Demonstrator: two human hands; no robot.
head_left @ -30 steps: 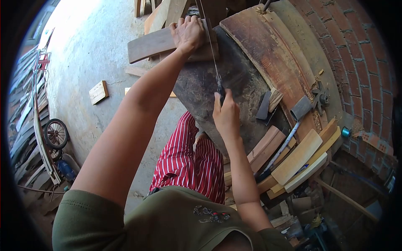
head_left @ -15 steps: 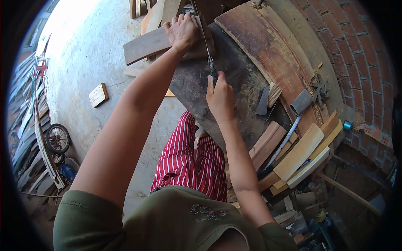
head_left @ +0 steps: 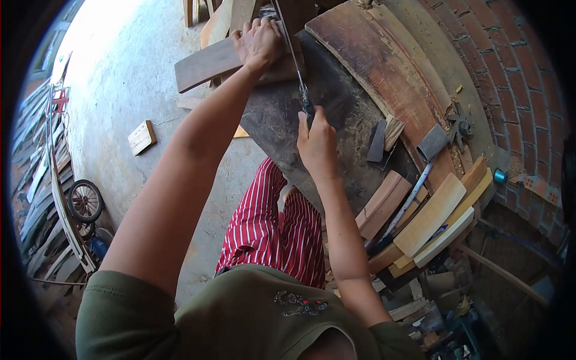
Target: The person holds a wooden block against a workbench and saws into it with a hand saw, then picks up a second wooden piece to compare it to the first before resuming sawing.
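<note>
In the head view, a curved, dark wooden board (head_left: pixel 207 63) lies at the top of the dark work surface, over another wood piece. My left hand (head_left: pixel 260 44) presses on the board and holds it, fingers curled toward its far edge. Just right of that hand, the thin blade of a handsaw (head_left: pixel 290 43) runs across the board's right end. My right hand (head_left: pixel 318 144) is closed round the saw's dark handle, thumb along the top. The far tip of the blade leaves the picture at the top.
A large, curved, worn plank (head_left: pixel 378 60) lies to the right. Near it are a dark blade-like piece (head_left: pixel 376 142), a hammer-like tool (head_left: pixel 432 145) with a long handle, and several cut wood pieces (head_left: pixel 431 213). A small wood block (head_left: pixel 141 138) lies on the floor.
My right hand and the saw have shifted slightly down, toward my body. My left hand still holds the board in nearly the same place.
</note>
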